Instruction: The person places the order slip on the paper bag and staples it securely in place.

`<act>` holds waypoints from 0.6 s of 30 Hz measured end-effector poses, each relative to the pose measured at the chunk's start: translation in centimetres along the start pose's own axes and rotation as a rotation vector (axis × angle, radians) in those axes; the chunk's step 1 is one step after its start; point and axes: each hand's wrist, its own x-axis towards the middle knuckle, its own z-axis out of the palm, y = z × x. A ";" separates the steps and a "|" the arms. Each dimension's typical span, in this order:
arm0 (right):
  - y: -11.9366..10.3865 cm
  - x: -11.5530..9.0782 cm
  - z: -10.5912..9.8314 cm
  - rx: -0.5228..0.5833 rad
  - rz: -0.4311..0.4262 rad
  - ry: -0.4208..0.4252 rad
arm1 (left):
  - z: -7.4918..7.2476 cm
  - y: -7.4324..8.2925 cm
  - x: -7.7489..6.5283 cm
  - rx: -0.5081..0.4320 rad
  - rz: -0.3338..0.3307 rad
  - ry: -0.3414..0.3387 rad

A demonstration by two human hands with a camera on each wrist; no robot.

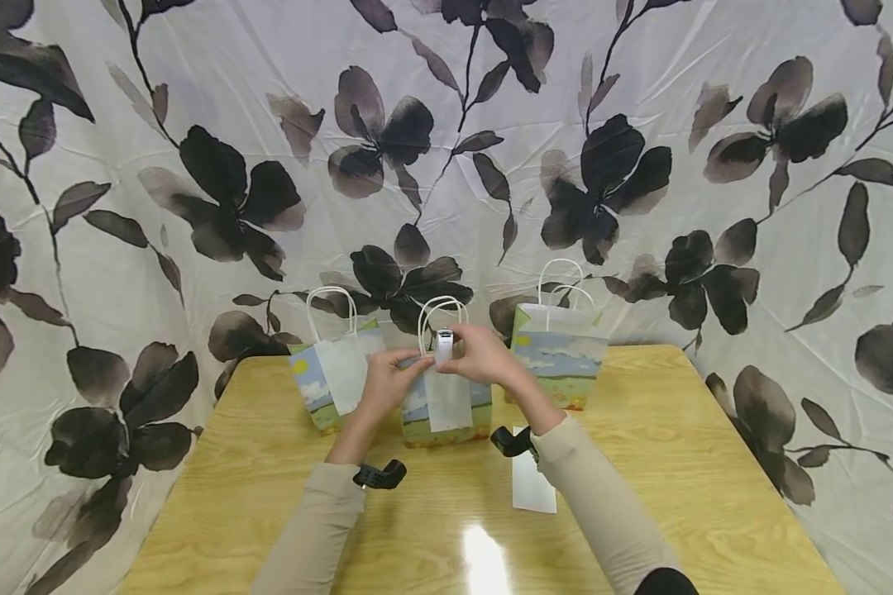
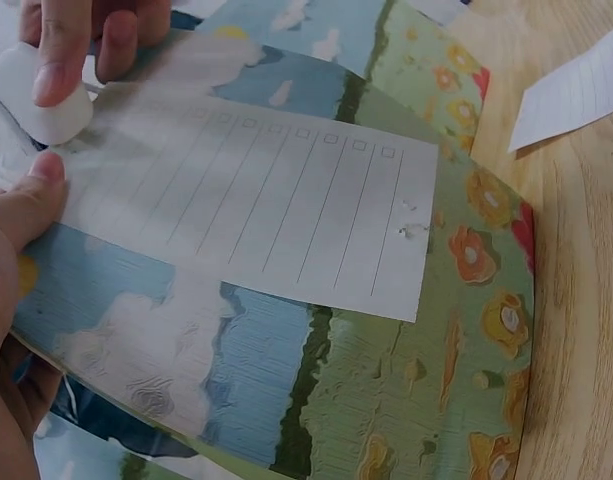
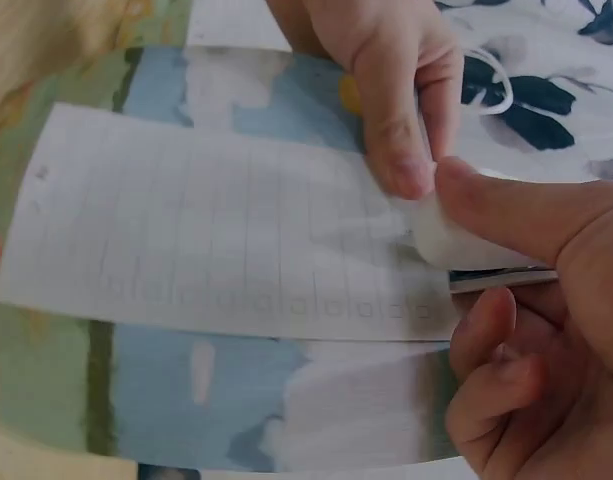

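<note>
A paper gift bag (image 1: 416, 411) with a painted sky-and-flower print stands in the middle, its white handles upright. Over its front hangs a lined checklist sheet (image 1: 450, 406), top end at the bag's rim. My right hand (image 1: 485, 357) grips a small white stapler (image 1: 444, 347) at that rim, thumb on its body in the right wrist view. The left hand (image 1: 389, 382) pinches the rim and the sheet's top edge beside the stapler (image 2: 56, 105). Whether a staple is in the sheet there is hidden.
A similar bag (image 1: 310, 387) with a white sheet (image 1: 341, 373) on its front stands at left. Another bag (image 1: 558, 357) stands behind at right. A loose sheet (image 1: 533, 486) lies on the wooden table (image 1: 432, 512) near the right forearm. Floral cloth (image 1: 491, 207) hangs behind.
</note>
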 end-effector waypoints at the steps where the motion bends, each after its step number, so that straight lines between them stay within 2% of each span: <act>1: 0.0 0.2 -0.2 0.001 -0.006 -0.013 | 0.0 0.0 0.0 -0.003 0.001 0.003; 9: 0.0 0.8 -1.0 -0.029 -0.028 -0.124 | 0.2 -0.2 0.0 0.003 0.054 0.015; 12: 0.2 0.8 -0.8 -0.009 -0.016 -0.113 | 0.2 -0.2 0.0 0.001 0.081 0.022; 13: 0.3 0.8 -0.8 0.004 -0.012 -0.102 | 0.1 0.3 0.0 0.002 0.082 0.021; 18: 0.8 0.6 -0.1 0.010 -0.008 -0.054 | 0.0 0.3 0.1 0.001 0.082 0.015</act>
